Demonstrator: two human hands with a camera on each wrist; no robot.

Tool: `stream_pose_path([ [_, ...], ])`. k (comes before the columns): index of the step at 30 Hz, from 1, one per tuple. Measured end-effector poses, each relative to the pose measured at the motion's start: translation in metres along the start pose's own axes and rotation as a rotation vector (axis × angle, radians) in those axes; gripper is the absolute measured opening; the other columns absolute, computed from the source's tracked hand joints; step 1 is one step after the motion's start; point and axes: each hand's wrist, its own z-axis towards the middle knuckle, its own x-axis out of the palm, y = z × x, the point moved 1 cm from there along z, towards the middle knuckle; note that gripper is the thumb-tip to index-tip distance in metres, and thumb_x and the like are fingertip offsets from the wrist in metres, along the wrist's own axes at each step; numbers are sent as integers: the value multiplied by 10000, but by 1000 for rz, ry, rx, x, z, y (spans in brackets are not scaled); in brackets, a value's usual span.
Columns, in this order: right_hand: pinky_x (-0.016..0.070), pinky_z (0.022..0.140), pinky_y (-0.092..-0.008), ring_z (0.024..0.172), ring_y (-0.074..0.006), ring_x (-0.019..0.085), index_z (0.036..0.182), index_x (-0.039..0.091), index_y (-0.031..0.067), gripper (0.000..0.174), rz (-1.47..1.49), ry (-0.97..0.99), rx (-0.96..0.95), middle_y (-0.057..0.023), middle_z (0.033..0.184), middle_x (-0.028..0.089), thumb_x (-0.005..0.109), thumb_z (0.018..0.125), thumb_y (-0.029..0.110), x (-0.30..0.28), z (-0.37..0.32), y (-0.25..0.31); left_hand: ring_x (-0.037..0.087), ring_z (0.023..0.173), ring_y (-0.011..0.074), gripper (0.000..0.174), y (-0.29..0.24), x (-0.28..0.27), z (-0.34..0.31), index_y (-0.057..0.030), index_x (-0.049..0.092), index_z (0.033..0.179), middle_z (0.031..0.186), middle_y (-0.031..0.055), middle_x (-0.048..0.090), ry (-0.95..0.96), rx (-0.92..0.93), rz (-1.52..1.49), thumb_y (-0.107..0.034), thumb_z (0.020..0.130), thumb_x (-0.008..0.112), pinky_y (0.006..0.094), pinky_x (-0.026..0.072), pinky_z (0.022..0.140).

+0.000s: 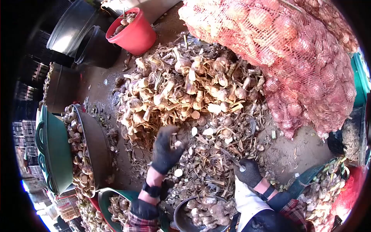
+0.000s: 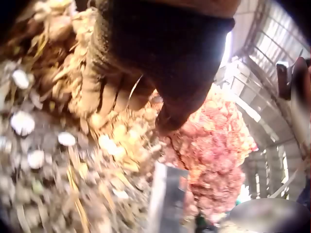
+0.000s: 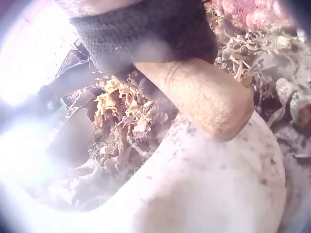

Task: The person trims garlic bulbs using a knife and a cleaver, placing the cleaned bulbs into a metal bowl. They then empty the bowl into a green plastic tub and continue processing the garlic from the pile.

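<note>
My gloved left hand is held over the near edge of a heap of dry garlic bulbs, thumb apart from the fingers and nothing visible between them. In the left wrist view its fingers hang down in front of the garlic. My gloved right hand grips a knife by its wooden handle. The knife's blade points up and left over the trimmings. Below the hands, a dark bowl holds cut garlic bulbs.
Bulging red mesh sacks stand at the upper right. A red bucket and black tubs are at the upper left. Green tubs with garlic line the left side. Dry leaves and cut stalks litter the floor.
</note>
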Motion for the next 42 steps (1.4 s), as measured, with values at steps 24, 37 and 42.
stream_pose_path([
  [24,475,779,-456,886,-368,616,776,666,11,282,-340,-261,-323,-225,918,643,633,736,289,-68,323,143,476,1153,386,461,16,26,14,-143,614,1082,1302,176,470,499,-176,139,-369,695,721,480,442,870],
  [37,499,740,-434,806,-365,648,980,632,29,381,-78,93,-208,-231,831,652,632,743,327,-46,372,141,447,1171,441,809,148,7,131,-361,390,1357,1424,208,292,238,-563,570,-387,642,768,526,406,952],
  [42,523,705,-412,746,-285,657,919,654,54,369,-471,205,-400,-169,827,663,547,832,396,-14,315,183,411,1183,376,598,108,8,84,-361,549,1203,1398,214,303,393,-451,626,-334,626,702,551,336,942],
])
